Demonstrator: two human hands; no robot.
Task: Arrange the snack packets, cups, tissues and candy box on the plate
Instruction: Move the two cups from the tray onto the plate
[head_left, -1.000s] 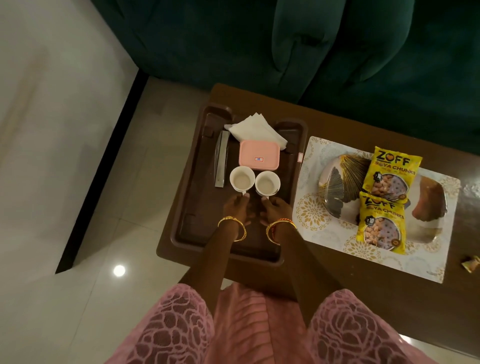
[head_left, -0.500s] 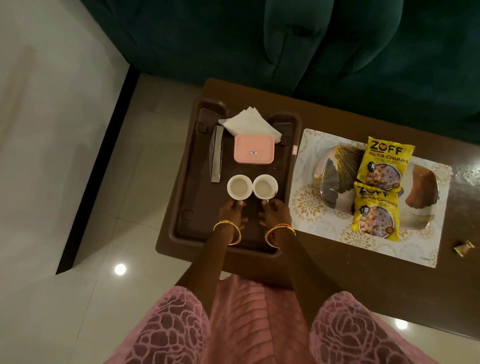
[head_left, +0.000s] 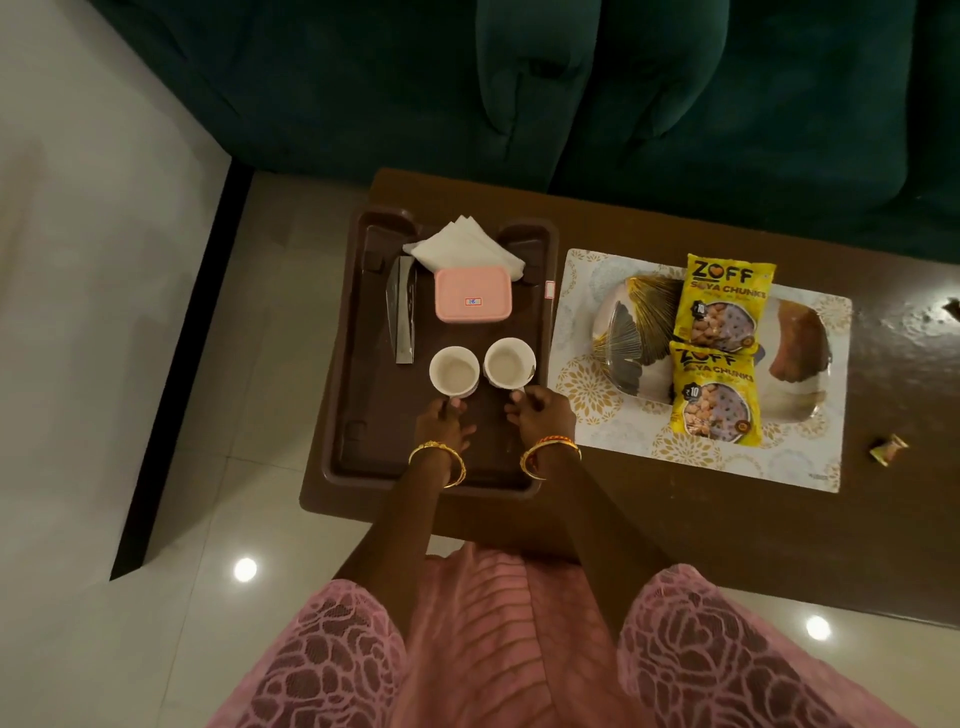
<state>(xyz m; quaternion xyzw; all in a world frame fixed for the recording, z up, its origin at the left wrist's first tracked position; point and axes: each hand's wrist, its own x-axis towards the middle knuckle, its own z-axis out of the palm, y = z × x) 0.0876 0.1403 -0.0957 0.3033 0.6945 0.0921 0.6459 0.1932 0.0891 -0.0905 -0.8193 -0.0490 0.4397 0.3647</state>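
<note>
We pinch a handle in each grip: left hand (head_left: 441, 423) on the left cup (head_left: 454, 371), right hand (head_left: 540, 415) on the right cup (head_left: 509, 362), both on the brown tray (head_left: 358, 364). They look light, rigid and breakable, so we judge handles safest.

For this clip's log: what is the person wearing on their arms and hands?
Both forearms are bare, with no sleeves reaching them. The left hand has gold bangles at its wrist. The right hand has gold bangles with a red one among them. No gloves; rings cannot be made out. Pink clothing with a lace-like floral pattern fills the bottom of the view.
</note>
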